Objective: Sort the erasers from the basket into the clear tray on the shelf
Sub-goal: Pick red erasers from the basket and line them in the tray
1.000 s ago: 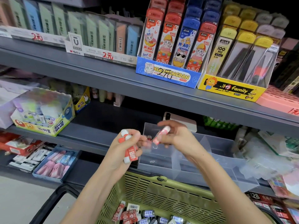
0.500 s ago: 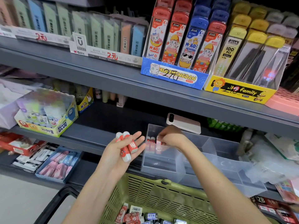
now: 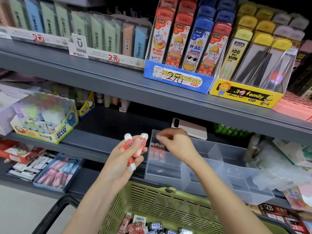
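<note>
My left hand (image 3: pixel 124 158) holds two red-and-white erasers (image 3: pixel 141 146) in front of the middle shelf. Just to its right stands the clear tray (image 3: pixel 167 174) with several compartments. Three red erasers (image 3: pixel 157 146) stand upright in its far-left corner. My right hand (image 3: pixel 175 142) hovers above that corner with fingers loosely curled, and I see nothing in it. Below, a green basket (image 3: pixel 168 205) holds several red and dark-wrapped erasers (image 3: pixel 138 225).
A phone (image 3: pixel 190 128) lies on the shelf behind the tray. A glue box (image 3: pixel 49 122) sits at the left, a blue box of pink erasers (image 3: pixel 55 173) on the lower shelf. The upper shelf edge (image 3: pixel 168 102) overhangs the tray. Plastic packets (image 3: pixel 278 166) crowd the right.
My right hand set a red eraser upright in the tray's left corner, let go and lifted slightly. The left hand's fingers curled round its two erasers.
</note>
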The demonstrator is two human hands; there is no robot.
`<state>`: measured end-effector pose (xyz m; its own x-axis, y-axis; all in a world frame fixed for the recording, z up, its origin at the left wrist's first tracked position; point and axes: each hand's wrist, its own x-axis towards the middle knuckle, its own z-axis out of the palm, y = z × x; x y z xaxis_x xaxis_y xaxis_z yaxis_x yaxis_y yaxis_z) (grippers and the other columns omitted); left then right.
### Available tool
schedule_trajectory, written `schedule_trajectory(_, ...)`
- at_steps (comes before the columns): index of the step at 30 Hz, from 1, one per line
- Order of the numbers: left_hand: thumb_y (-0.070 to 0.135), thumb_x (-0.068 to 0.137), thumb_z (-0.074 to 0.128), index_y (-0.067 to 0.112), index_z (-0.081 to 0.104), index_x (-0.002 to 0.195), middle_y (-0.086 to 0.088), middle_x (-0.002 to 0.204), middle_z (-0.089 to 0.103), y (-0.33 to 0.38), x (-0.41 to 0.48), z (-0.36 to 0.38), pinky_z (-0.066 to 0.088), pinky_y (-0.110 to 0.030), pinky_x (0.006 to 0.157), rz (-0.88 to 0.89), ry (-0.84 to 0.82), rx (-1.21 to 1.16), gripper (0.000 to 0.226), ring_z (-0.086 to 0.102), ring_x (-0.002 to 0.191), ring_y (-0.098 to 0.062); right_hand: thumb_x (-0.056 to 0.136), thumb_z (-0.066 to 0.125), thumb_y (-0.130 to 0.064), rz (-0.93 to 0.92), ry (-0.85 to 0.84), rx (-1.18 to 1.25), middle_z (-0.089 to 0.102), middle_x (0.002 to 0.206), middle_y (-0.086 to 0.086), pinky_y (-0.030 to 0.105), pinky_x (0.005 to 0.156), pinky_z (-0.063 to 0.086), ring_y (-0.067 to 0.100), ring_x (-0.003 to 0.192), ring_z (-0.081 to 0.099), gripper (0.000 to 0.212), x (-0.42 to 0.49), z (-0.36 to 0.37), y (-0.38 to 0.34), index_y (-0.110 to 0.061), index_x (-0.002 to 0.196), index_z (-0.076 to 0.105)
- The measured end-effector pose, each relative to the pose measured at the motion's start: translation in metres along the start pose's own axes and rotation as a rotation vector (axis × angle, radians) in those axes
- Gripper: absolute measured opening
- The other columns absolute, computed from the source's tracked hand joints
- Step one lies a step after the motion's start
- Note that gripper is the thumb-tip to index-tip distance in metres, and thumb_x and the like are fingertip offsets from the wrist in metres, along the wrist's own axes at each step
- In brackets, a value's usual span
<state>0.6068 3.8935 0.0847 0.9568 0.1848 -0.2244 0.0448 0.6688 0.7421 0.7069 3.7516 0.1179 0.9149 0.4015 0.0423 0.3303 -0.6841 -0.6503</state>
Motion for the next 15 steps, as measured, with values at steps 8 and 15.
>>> schedule_trajectory(8, 0.041, 0.075, 0.062, 0.004, 0.062, 0.097, -0.01, 0.083, 0.072, -0.001, -0.007, 0.011, 0.045, -0.016, 0.046, 0.03, -0.032, 0.11, 0.043, 0.07, 0.074, -0.014, 0.089, 0.061, -0.015, -0.096, -0.142, 0.596, 0.069, 0.076, -0.009, 0.015, 0.057, 0.046, 0.0, 0.063, 0.057, 0.011, -0.03, -0.014, -0.018, -0.018, 0.087, 0.072)
schedule_trajectory(15, 0.045, 0.087, 0.048, 0.016, 0.058, 0.115, -0.006, 0.101, 0.074, 0.0, -0.01, 0.01, 0.045, -0.017, 0.043, 0.04, 0.016, 0.204, 0.041, 0.072, 0.086, -0.023, 0.079, 0.07, -0.013, 0.189, -0.022, -0.102, 0.067, 0.099, 0.0, 0.022, 0.065, 0.046, 0.02, 0.08, 0.059, 0.014, 0.013, -0.035, 0.026, -0.017, 0.093, 0.068)
